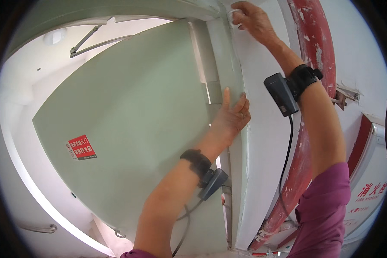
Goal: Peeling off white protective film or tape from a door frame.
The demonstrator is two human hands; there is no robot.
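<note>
A pale green door frame (224, 61) runs up beside a white wall strip (261, 84). My left hand (233, 117) rests against the frame, fingers spread, a ring on one of them. Higher up, near the frame's top corner, my right hand (253, 22) pinches a small white item (235, 14); my fingers partly cover it, and whether it is a cloth or a roll of tape cannot be told. To the left stands the pale green door (125, 106), swung open, with a red and white sign (82, 147) on it.
A door closer arm (90, 43) spans the opening at the top. On the right, a red pipe (317, 42) with white splashes rises past my right arm. Beyond it is a fire hydrant cabinet (371, 161). Cabled devices are strapped to both wrists. A handrail (40, 229) shows lower left.
</note>
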